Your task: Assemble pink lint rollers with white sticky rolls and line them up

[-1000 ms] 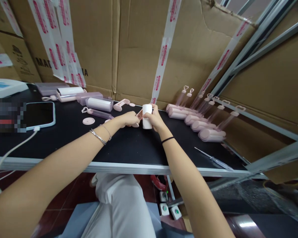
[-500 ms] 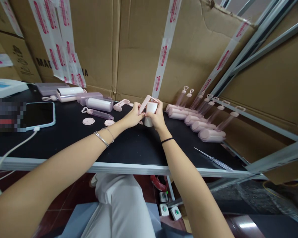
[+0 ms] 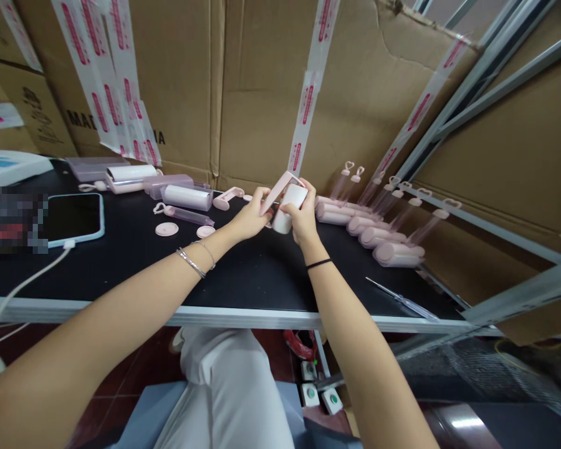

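Tall cardboard boxes (image 3: 271,93) striped with white-and-red tape wall in the far side of the black table (image 3: 243,280), and a grey metal frame (image 3: 490,68) slants down on the right. On the left of the table lies a tablet (image 3: 72,216) with a pale blue edge, a white cable (image 3: 23,287) running from its corner over the table's front edge. Behind it sit loose parts: a white and pink case (image 3: 131,176), a white roll (image 3: 187,197), a clear pink tube (image 3: 187,216) and two small pink discs (image 3: 167,229). On the right, a row of finished pink rollers (image 3: 374,234) with clear heart-topped handles lies side by side, just beside the hands. A thin clear strip (image 3: 402,301) rests near the table's front right edge. Nothing lies between the camera and the hands except the person's own forearms.

The white cylinder roll (image 3: 287,206) is held above the middle of the table, tilted, its upper end leaning right. The right hand (image 3: 303,221) wraps it from below, fingers curled tight around its lower half. Against its upper left side leans a flat pink cover piece (image 3: 280,189), slanted up to the right. The left hand (image 3: 250,218) pinches this piece's lower end between thumb and fingers. The cover touches the roll near its top; whether it is seated on it cannot be told.
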A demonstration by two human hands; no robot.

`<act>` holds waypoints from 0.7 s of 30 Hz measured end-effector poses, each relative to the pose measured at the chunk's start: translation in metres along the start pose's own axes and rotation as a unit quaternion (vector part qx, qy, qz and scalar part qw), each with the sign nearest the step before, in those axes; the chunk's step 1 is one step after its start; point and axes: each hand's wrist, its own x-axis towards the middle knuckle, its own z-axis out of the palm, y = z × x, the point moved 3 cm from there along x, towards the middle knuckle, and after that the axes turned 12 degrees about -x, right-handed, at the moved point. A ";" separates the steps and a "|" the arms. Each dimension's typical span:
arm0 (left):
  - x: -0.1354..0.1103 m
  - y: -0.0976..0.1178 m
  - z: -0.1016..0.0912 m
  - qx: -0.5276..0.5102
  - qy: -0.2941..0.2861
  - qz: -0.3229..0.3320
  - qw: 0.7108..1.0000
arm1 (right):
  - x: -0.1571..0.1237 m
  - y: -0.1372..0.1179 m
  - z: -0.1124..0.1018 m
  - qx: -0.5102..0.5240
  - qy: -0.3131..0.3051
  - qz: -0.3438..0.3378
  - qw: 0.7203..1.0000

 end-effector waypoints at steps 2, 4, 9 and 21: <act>0.000 0.003 0.001 -0.021 0.007 -0.001 1.000 | 0.001 0.001 0.000 0.020 0.015 0.006 1.000; 0.001 0.003 0.000 -0.059 0.030 -0.007 0.998 | 0.000 0.000 0.001 0.045 0.021 0.025 0.998; 0.002 -0.004 0.000 -0.186 0.118 -0.036 0.975 | -0.005 -0.005 0.011 0.094 0.003 0.079 0.992; -0.010 0.005 0.033 -0.349 0.057 -0.188 0.916 | -0.008 -0.014 0.005 0.018 0.127 0.049 0.990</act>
